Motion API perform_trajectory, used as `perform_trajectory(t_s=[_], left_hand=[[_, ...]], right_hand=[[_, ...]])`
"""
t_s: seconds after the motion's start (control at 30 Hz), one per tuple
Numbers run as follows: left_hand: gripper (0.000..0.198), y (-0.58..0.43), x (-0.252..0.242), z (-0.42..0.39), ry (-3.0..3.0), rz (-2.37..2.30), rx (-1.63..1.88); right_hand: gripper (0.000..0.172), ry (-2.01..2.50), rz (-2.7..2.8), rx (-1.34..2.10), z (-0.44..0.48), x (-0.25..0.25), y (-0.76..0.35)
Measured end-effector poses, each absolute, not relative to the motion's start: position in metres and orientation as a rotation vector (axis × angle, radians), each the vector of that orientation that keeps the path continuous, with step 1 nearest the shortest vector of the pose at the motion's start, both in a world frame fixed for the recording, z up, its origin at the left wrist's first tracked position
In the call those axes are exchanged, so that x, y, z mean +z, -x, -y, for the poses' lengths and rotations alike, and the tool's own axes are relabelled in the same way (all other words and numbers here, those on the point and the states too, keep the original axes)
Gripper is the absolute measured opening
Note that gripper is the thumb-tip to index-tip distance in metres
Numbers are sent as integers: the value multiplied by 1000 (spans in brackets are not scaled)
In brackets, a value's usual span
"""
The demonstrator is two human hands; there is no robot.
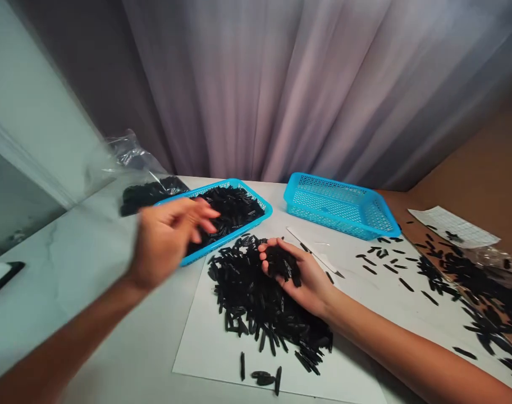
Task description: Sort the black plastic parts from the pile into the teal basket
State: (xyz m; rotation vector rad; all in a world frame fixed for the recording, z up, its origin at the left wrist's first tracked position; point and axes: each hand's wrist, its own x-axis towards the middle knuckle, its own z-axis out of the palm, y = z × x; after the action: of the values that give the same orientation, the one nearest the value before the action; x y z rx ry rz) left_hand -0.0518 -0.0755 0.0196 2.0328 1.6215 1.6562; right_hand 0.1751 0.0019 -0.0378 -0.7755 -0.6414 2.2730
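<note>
The right hand [306, 278] cupped a handful of black pieces [281, 262] over the pile [256, 297] on a white sheet [205, 342] at centre frame. The left hand [167, 241], open and blurred, hovered over a partly filled blue basket [239, 233] at centre left. Most pieces lay unsorted on the surface [71, 264].

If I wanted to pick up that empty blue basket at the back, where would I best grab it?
Likely by the rim of its near long side, coming from the front. The empty blue basket is shallow with a flared lip all round, so fingers can hook over that edge, thumb inside. The right hand lies closer, but it is cupping black pieces.
</note>
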Motion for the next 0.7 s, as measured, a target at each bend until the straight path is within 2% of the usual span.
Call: perform_trajectory(t_s=[0.07, 0.13, 0.2, 0.37, 0.47, 0.7], left_hand=[[16, 31, -8, 78, -2056, -1670, 1510], [32, 8, -31, 80, -2156, -1666, 1440], [35, -9, -45, 82, -2253, -1613, 1433], [27, -19, -51, 82, -2305, -1758, 1499], [23, -17, -56, 81, -2273, -1644, 1526], [35, -17, -65, 87, -1986, -1632, 1555]], right_hand=[[12, 811, 610, 2273, 0, -34, -176], [16, 864, 594, 2269, 3, -31, -177], [20, 901, 608, 2278, 6, -28, -179], [22, 910, 737, 2279, 10, -26, -183], [26, 1005, 834, 2277, 9, -30, -186], [30, 941, 1049, 2324, 9, -27, -184]])
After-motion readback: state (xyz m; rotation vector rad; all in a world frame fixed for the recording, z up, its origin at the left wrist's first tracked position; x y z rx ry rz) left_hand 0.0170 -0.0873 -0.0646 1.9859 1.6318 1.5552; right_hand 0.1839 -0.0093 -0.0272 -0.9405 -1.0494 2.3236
